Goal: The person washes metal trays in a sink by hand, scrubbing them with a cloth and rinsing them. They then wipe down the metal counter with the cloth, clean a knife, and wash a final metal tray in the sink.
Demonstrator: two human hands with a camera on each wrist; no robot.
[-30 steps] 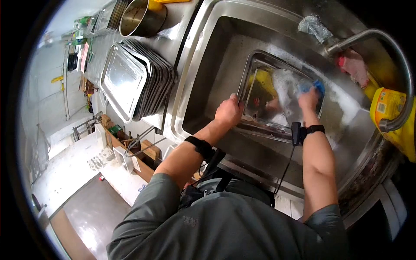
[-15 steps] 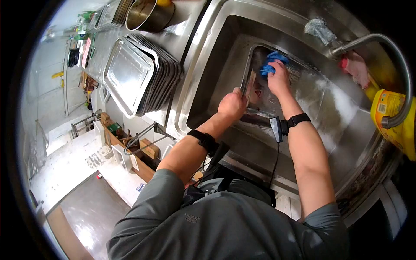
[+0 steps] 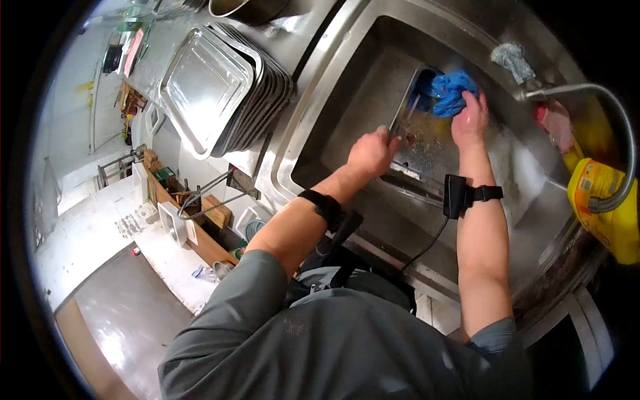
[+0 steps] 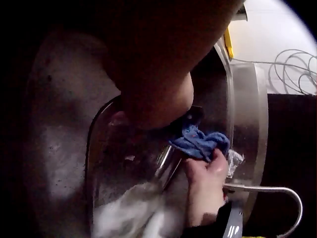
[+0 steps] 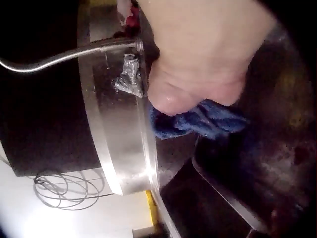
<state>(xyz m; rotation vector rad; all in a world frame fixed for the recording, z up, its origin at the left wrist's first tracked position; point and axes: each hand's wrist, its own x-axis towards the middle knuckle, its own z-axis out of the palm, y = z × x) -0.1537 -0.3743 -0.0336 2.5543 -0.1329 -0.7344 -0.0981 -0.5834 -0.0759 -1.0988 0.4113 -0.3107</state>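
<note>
My left hand grips the near left side of a metal tray that lies tilted in the sink. In my right hand is a bunched blue cloth, held over the tray's far end. The right wrist view shows the cloth under the curled fingers, beside the tray's rim. White suds lie at the tray in the left wrist view, where the left hand's fingers are mostly in shadow.
The steel sink surrounds both hands. A stack of metal trays stands on the counter to the left. To the right are a curved faucet, a yellow bottle and a scouring pad on the rim.
My right hand has swept the blue cloth from the tray's right side to its far left corner, then back somewhat right. The left hand keeps its grip on the tray. Suds over the tray have thinned.
</note>
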